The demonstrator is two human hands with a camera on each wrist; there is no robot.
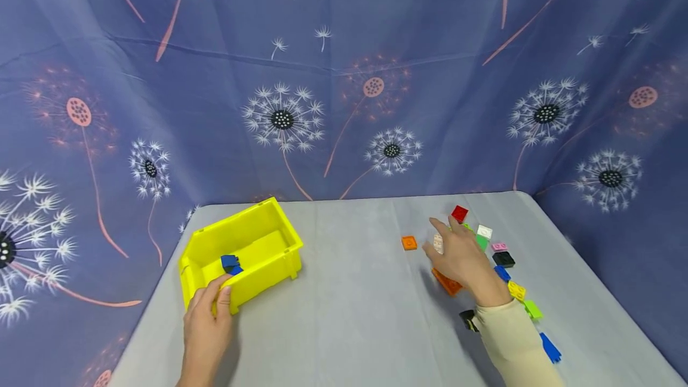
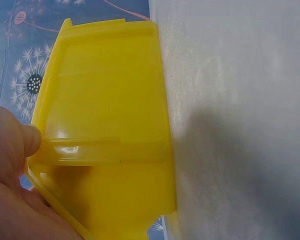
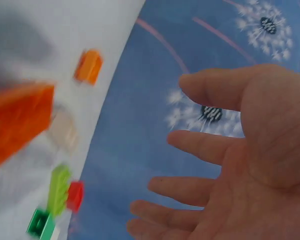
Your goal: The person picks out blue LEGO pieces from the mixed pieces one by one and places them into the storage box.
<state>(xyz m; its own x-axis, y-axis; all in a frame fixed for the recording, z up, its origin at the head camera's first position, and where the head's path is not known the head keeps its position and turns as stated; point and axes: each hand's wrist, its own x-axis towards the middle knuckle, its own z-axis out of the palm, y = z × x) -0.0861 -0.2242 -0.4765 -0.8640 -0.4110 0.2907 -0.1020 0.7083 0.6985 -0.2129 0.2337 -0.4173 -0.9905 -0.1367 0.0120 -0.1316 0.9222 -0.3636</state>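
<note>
1. Landmark: yellow bin (image 1: 269,278), standing on the grey-white table (image 1: 349,297).
2. Left hand (image 1: 206,318): grasping the rim of the yellow bin at its near end, thumb on the outer side.
3. Bin contents: blue pieces (image 1: 230,261), inside the yellow bin, by its near wall.
4. Right hand (image 1: 463,258): released, fingers extended and spread; positioned over the brick group, well to the right of the yellow bin.
5. Brick nearest the yellow bin: small orange brick (image 1: 409,243), right of it.
6. Farther right of the yellow bin: pale brick (image 1: 438,243), long orange brick (image 1: 447,282) and red brick (image 1: 459,214).
7. Farthest right of the yellow bin: pink brick (image 1: 499,246), yellow brick (image 1: 516,290), lime brick (image 1: 533,309) and slender blue piece (image 1: 550,348).
8. Patterned cloth (image 1: 328,112): hanging behind the yellow bin, dandelion print.
</note>
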